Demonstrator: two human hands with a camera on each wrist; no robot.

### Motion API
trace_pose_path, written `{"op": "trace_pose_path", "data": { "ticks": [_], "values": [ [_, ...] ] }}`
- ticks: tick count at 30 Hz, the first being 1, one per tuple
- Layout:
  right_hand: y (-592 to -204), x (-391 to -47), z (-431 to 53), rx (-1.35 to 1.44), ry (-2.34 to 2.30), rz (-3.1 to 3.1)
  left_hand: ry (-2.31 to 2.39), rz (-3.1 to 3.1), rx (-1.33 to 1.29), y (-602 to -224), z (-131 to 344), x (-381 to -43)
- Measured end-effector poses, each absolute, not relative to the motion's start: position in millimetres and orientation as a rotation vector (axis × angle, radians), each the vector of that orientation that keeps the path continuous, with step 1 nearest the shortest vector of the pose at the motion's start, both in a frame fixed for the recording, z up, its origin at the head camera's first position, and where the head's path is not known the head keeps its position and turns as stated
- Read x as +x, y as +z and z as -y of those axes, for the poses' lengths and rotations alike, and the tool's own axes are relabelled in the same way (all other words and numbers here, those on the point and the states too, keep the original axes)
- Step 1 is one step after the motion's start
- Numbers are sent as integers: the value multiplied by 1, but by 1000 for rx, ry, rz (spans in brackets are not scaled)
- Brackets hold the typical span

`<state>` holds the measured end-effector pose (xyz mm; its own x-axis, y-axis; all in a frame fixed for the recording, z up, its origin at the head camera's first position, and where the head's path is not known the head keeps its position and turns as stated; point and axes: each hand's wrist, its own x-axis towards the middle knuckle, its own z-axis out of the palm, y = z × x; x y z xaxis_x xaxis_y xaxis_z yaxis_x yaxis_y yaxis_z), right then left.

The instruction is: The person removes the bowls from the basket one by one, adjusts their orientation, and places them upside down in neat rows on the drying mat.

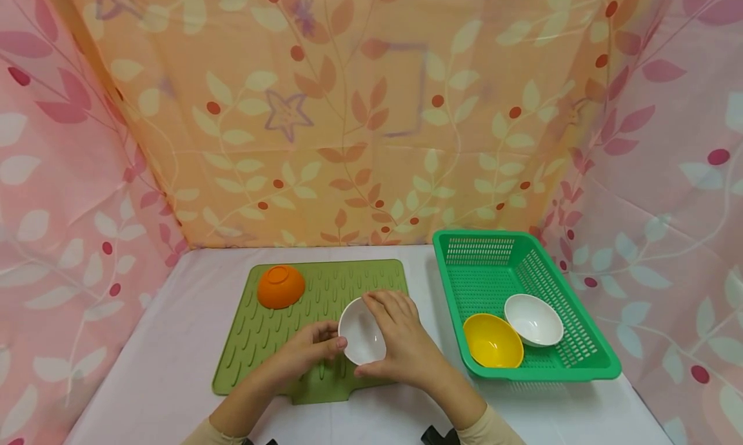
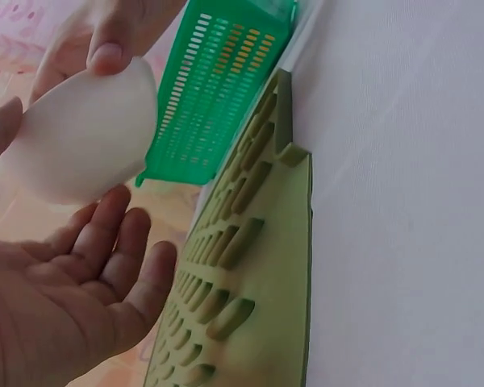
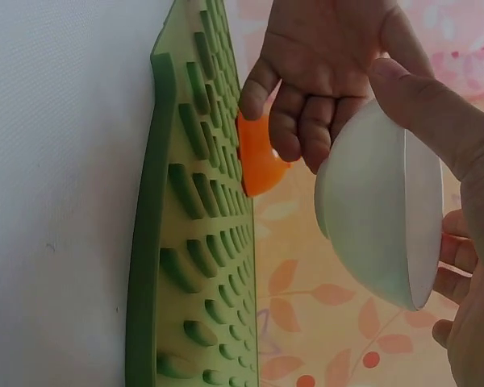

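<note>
A white bowl (image 1: 356,342) is held tilted above the green ridged mat (image 1: 232,348), its hollow side partly visible from the head. My right hand (image 1: 400,338) grips it across the rim, thumb on the near side and fingers on the far side. From the left, my left hand (image 1: 307,348) meets the bowl, its thumb at the rim. In the left wrist view its fingers (image 2: 117,242) are spread and loosely bent just below the bowl. The right wrist view shows them close against the bowl's foot. An orange bowl (image 1: 281,287) lies upside down on the mat's far left.
To the right stands a green basket (image 1: 453,303) with slotted walls. Inside it are a yellow bowl (image 1: 493,345) and another white bowl (image 1: 534,319). Patterned cloth (image 1: 348,109) rises behind and at both sides of the white-covered table (image 1: 157,342).
</note>
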<state>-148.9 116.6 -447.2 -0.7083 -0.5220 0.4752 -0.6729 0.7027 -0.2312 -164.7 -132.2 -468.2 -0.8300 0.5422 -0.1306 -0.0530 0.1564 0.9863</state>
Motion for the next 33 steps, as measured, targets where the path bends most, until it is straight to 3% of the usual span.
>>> {"op": "trace_pose_path", "data": {
  "ticks": [10, 17, 33],
  "values": [
    [-444, -146, -115, 930, 665, 2512, 1861, -2000, 318, -467, 129, -164],
    [-434, -144, -120, 778, 918, 2596, 1869, -2214, 277, -461, 133, -164],
    [-432, -146, -126, 405, 1533, 2712, 1600, -2789, 663, -448, 140, -161]
  ]
}}
